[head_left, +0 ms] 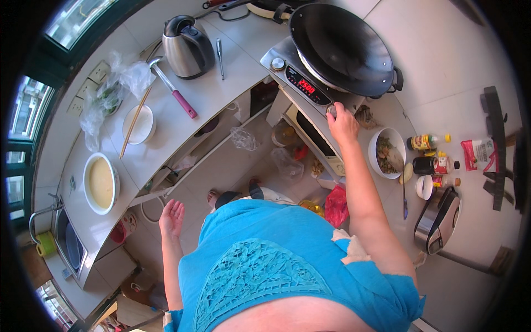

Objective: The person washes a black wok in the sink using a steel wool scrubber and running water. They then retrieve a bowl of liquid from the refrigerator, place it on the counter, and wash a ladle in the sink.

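Observation:
My right hand (344, 123) has its fingertips on a knob (332, 110) at the right end of the control panel of an induction cooker (286, 58), whose red display is lit. On the cooker sits a black wok (344, 45), which looks empty. My left hand (171, 217) hangs in front of the left counter, palm up, its fingers a little apart, holding nothing. The nearest thing on that counter is a white bowl of pale yellow batter-like liquid (101, 182). To the right of my right hand stands a white bowl of chopped food (388, 155) with a utensil leaning in it.
An electric kettle (186, 50), a ladle with a purple handle (180, 99) and a small bowl (145, 128) with chopsticks stand on the left counter. Sauce bottles (431, 164) and a rice cooker (437, 222) are on the right. Plastic bags (288, 164) lie on the floor.

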`<state>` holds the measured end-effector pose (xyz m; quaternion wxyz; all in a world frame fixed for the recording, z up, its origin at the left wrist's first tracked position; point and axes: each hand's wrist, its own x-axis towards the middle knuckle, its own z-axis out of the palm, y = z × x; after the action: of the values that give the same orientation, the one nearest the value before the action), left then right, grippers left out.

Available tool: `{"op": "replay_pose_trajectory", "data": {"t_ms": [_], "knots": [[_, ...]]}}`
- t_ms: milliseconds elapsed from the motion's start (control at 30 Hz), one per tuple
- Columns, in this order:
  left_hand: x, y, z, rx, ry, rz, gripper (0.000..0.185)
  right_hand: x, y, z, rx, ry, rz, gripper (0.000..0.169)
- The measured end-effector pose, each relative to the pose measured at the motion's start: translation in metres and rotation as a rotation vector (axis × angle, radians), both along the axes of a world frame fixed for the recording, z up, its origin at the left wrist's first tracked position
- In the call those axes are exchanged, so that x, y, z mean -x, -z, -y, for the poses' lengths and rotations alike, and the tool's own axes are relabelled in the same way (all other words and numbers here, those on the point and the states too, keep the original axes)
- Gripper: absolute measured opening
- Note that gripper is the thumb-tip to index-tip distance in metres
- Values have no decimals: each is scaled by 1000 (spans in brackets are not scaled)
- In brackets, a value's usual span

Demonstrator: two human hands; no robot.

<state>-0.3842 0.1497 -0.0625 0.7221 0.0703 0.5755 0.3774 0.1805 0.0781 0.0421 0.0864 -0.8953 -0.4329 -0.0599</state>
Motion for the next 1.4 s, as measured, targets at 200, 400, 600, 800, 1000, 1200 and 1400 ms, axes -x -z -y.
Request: {"op": "replay_pose_trajectory", "data": {"t_ms": [200, 400, 600, 800, 1000, 1200, 1400], "knots": [[3, 6, 5, -9, -21, 9, 35, 0, -1, 1, 14, -5, -20, 38], [4, 18, 18, 10, -36, 7, 35, -4, -2, 4, 11, -31, -19, 43], [16, 38, 40, 78, -27, -123, 37, 1, -17, 6, -95, 39, -28, 36], [27, 47, 86, 157, 65, -424, 32, 29, 5, 0, -236, -354, -209, 17], [29, 37, 112, 135, 120, -510, 32, 100, 30, -37, -123, -577, -494, 27], [35, 24, 140, 150, 127, -543, 33, 160, 27, -89, -82, -833, -643, 36], [83, 57, 181, 224, 1, -482, 32, 228, 16, -112, 56, -947, -700, 35]]}}
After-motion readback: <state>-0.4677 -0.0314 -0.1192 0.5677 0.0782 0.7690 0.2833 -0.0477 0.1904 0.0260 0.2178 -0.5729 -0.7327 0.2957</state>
